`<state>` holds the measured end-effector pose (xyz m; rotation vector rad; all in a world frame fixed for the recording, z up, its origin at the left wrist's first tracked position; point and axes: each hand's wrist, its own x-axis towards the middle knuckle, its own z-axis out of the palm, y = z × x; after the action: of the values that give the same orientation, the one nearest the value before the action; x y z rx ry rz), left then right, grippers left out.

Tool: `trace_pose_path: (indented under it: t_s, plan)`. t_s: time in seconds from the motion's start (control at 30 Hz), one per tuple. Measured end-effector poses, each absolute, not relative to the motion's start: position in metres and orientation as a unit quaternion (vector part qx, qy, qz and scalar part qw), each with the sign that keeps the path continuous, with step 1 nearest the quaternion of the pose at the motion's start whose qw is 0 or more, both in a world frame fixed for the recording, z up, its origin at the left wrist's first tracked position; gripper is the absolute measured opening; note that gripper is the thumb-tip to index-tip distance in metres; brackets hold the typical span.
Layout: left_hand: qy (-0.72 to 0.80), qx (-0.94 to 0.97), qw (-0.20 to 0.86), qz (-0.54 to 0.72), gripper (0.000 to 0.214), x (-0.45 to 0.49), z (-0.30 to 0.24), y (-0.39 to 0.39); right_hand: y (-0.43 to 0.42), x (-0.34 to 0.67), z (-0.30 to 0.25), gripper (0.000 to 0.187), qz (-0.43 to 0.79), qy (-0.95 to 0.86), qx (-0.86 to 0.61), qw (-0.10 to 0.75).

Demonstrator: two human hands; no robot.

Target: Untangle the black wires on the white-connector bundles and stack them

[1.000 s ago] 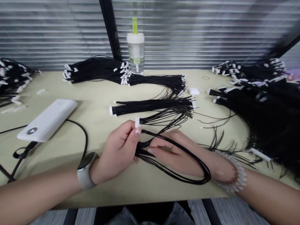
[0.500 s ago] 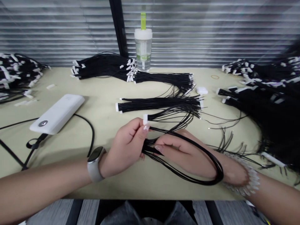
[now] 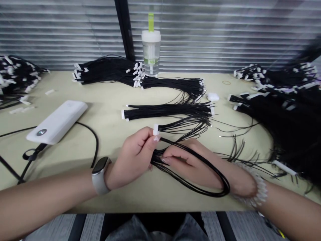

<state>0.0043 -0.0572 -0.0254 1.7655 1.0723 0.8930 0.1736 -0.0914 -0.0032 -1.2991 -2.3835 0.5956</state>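
Note:
My left hand [image 3: 136, 155] is closed, thumb and fingers pinching a white connector [image 3: 155, 129] and the black wires of a cable harness at its end. Several of the harness wires [image 3: 214, 170] bend round in a loop over my right wrist and come back to the left hand. Inside that loop, my right hand [image 3: 188, 164] is closed on a bunch of the black wires, close beside the left fingers. From the connector, more wires fan out to the right. Just behind lies a straight bundle of black wires [image 3: 168, 110] with white ends.
Harness bundles [image 3: 107, 70] lie at the back, with a clear bottle [image 3: 151, 53] behind them. A white power bank [image 3: 57, 122] with a cable lies left. Dark wire piles stand far left [image 3: 15, 75] and right [image 3: 288, 113]. A small white case [image 3: 213, 97] sits centre right.
The view has shifted slightly, moving the scene a little left. The wire loop sits slightly further left and tighter round my right wrist. Both hands keep their grip.

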Motion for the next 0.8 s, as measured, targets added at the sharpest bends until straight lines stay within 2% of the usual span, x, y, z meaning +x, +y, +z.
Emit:
trace_pose_path:
  t_s: [0.13, 0.27, 0.4, 0.5, 0.57, 0.63, 0.73, 0.8]
  plan:
    - [0.451, 0.694, 0.437, 0.352, 0.029, 0.006, -0.025, -0.054, -0.091, 0.170, -0.007, 0.023, 0.142, -0.857, -0.478, 0.132]
    - [0.456, 0.674, 0.456, 0.360, 0.028, 0.006, -0.026, -0.052, -0.088, 0.176, -0.005, 0.018, 0.102, -0.863, -0.480, 0.125]
    - [0.462, 0.652, 0.479, 0.362, 0.028, 0.007, -0.026, -0.052, -0.085, 0.208, 0.012, 0.019, 0.139, -0.871, -0.457, 0.115]
    - [0.463, 0.647, 0.494, 0.350, 0.031, 0.007, -0.025, -0.052, -0.082, 0.239, 0.026, 0.014, 0.119, -0.820, -0.535, 0.166]
    - [0.467, 0.644, 0.499, 0.343, 0.031, 0.008, -0.024, -0.052, -0.079, 0.255, 0.033, 0.014, 0.061, -0.746, -0.621, 0.234]
    - [0.473, 0.638, 0.503, 0.341, 0.032, 0.008, -0.024, -0.052, -0.075, 0.264, 0.036, 0.017, 0.015, -0.654, -0.674, 0.342]
    - [0.479, 0.623, 0.517, 0.340, 0.031, 0.008, -0.023, -0.053, -0.068, 0.269, 0.038, 0.019, 0.048, -0.540, -0.610, 0.577]
    - [0.479, 0.613, 0.527, 0.341, 0.031, 0.007, -0.024, -0.053, -0.064, 0.269, 0.040, 0.019, 0.114, -0.479, -0.530, 0.690]
